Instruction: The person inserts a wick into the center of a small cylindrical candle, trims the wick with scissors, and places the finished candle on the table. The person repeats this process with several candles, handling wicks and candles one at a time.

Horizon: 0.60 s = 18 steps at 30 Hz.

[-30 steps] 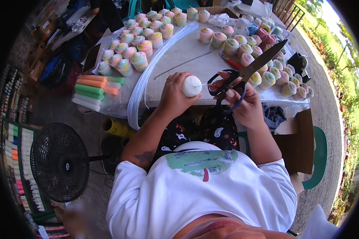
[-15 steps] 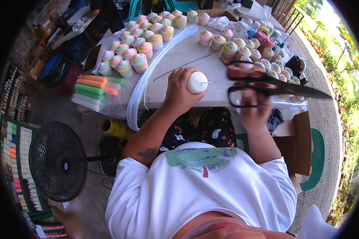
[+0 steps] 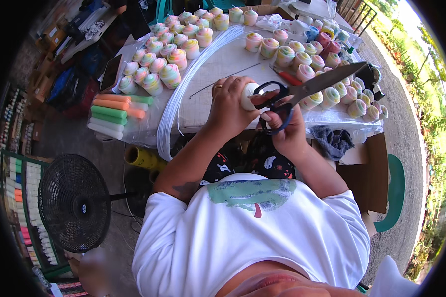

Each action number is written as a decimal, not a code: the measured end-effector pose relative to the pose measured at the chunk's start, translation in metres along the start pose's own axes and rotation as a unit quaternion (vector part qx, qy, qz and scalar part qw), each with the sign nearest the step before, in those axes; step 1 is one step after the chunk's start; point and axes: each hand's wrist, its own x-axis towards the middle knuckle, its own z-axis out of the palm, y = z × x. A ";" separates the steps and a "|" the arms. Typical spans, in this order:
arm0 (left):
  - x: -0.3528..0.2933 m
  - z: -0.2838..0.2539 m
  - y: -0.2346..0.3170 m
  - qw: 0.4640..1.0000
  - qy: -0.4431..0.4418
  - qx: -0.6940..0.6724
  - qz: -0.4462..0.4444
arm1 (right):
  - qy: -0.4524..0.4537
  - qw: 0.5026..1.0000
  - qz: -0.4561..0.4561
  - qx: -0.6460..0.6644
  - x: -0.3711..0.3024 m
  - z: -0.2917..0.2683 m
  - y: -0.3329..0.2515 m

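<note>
Near the table's front edge, my left hand (image 3: 228, 106) is wrapped round a pale candle (image 3: 247, 98), whose white end faces right. My right hand (image 3: 288, 136) has its fingers through the dark blue loops of a large pair of scissors (image 3: 318, 85), blades pointing up and to the right. Fingertips of this hand reach to the candle's white end, where the wick seen before is hidden behind fingers and loops. Beyond my left hand lies a thin metal rod (image 3: 223, 81). A long bundle of white wicks (image 3: 169, 111) curves along the left of my left forearm.
Swirled pastel candles stand in groups at the far left (image 3: 169, 74) and right (image 3: 302, 60). Orange, green and white wax sticks (image 3: 109, 113) lie at the left edge. A red-handled tool (image 3: 288, 76) and a dark cloth (image 3: 332, 141) are at right; a black fan (image 3: 74, 203) stands lower left.
My right hand has brought the scissors left, to the candle, and their blades have tilted upward. The candle has shifted slightly right in my left hand. A red-handled tool now shows on the table.
</note>
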 end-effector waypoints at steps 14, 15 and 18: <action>0.003 -0.006 -0.008 1.000 0.024 0.010 -0.002 | 0.078 0.972 -0.075 0.206 0.023 -0.004 -0.059; 0.007 -0.007 -0.006 1.000 0.021 0.013 -0.003 | 0.064 0.989 -0.049 0.128 0.025 0.004 -0.047; -0.001 -0.010 -0.009 0.999 0.032 0.009 -0.003 | 0.068 0.982 -0.061 0.163 0.020 -0.007 -0.052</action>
